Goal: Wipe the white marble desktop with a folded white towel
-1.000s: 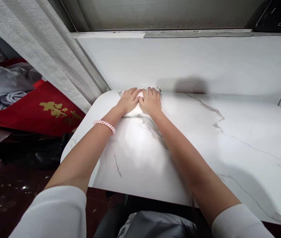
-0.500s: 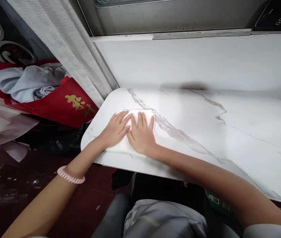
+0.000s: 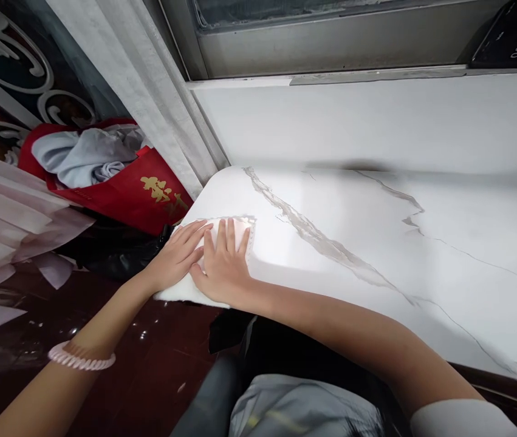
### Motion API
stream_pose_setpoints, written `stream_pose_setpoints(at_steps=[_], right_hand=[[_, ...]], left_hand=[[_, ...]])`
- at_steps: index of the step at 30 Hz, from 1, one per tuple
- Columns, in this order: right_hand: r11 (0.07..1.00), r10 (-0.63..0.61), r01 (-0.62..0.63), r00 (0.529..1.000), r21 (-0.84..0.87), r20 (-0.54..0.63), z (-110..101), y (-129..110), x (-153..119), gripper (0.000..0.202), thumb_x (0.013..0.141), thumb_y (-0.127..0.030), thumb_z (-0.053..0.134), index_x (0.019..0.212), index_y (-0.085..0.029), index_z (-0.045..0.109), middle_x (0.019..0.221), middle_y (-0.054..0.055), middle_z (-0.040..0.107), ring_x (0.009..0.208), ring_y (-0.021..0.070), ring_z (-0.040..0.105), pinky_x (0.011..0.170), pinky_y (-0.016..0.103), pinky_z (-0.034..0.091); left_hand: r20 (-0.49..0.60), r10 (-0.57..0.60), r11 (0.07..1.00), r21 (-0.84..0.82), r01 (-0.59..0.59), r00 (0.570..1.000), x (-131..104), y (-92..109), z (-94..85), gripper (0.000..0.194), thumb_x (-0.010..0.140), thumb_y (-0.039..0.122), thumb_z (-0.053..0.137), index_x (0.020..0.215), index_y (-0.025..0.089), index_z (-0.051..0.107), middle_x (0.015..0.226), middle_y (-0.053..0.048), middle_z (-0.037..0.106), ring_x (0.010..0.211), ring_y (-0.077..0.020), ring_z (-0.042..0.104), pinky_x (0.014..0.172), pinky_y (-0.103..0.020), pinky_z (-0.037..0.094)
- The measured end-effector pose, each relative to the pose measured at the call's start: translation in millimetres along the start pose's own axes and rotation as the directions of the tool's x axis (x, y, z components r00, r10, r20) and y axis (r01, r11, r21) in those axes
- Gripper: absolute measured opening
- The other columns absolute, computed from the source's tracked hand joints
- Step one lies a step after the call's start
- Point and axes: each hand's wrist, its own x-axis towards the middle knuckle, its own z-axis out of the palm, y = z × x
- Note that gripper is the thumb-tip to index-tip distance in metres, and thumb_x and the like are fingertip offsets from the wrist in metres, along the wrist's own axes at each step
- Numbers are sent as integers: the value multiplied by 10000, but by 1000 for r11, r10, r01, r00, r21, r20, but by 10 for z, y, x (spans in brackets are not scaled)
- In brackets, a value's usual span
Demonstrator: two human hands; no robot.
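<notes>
A white cloth (image 3: pixel 188 291) lies flat on the left end of the white marble-patterned tabletop (image 3: pixel 294 261), and its near edge reaches the table's front edge. My left hand (image 3: pixel 178 258) rests palm down on the cloth's left part, fingers stretched out. Beside it, my right hand (image 3: pixel 226 261) presses flat on the cloth with fingers spread. The two hands overlap slightly near the thumbs. A pink coiled band (image 3: pixel 80 358) circles my left forearm. Part of the cloth is hidden under both hands.
To the left, a red bag (image 3: pixel 140 194) with gold lettering holds crumpled light-grey fabric (image 3: pixel 89 158). A grey-white curtain (image 3: pixel 149 79) hangs at the table's back left corner. A black phone-like screen (image 3: pixel 513 36) stands on the ledge at the back right.
Both hands and the cloth have slid left and toward me across the tabletop, to the rounded left end. The camera view has shifted a little to the left.
</notes>
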Motion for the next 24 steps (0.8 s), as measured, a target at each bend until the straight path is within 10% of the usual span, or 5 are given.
stream_pose_setpoints(at_steps=[14,24], right_hand=[[960,103,-163,962,-229,-254,-550,1101,1601,589,993,-289,307,1537,-64,343,1628,161,288,1519,325,178,1224,578,68],[932,98,-179,962,-316,-255,-817,1512,1767,570,986,-271,277,1528,-115,358,1619,117,326,1500,283,235,1222,530,123]], left_hand=[[-50,25,995,102,-20,998,2142,-409,100,532,996,312,258,1478,137,398,1540,-135,429,1428,-256,358,1192,-444,252],[-95,-55,994,90,63,994,2640,-183,182,526,1007,311,267,1486,144,405,1548,-122,430,1431,-267,366,1184,-465,267]])
